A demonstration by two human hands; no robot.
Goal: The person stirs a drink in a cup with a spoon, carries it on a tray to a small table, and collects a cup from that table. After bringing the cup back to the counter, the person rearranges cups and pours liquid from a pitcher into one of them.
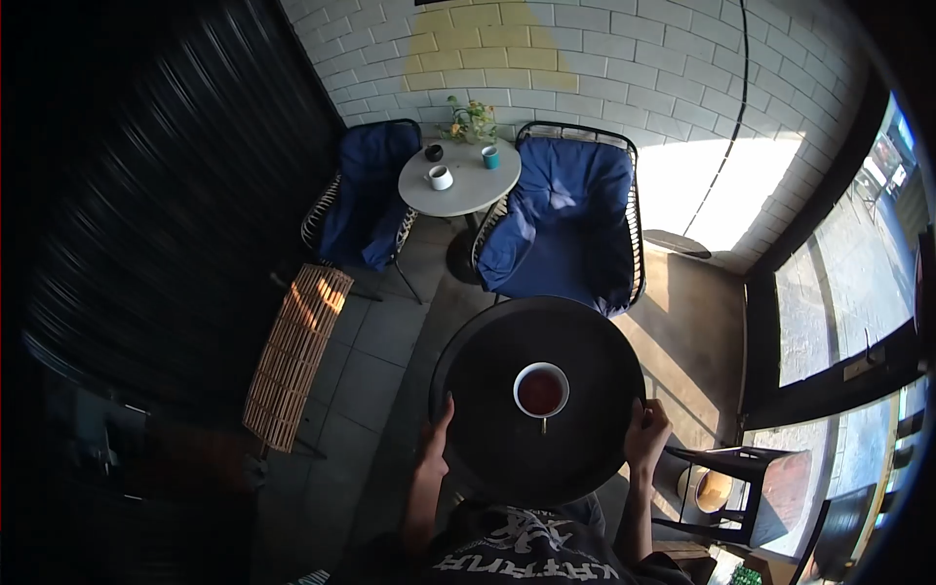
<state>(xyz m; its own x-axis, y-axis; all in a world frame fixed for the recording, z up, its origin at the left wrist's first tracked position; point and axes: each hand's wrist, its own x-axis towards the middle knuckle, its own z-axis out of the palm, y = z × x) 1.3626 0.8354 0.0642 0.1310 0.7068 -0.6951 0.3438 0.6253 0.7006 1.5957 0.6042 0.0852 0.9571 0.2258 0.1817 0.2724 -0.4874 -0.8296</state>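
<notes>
I hold a round black tray [478,351] in front of me with both hands. My left hand [438,441] grips its left rim, the thumb along the edge and most fingers hidden beneath. On the opposite side, my right hand [648,429] is closed around the right rim. Near the middle of the tray stands a white cup [540,390] of dark reddish-brown liquid, upright. A short gold-coloured piece, which looks like its handle, sticks out toward me.
Ahead, a round table [463,200] bears a white mug [441,178], a teal cup [490,157], a small black cup [434,152] and a plant [472,119]. Blue-cushioned chairs [561,214] flank it. A wooden slatted bench [297,361] is left; a stool [780,492] and glass door stand right.
</notes>
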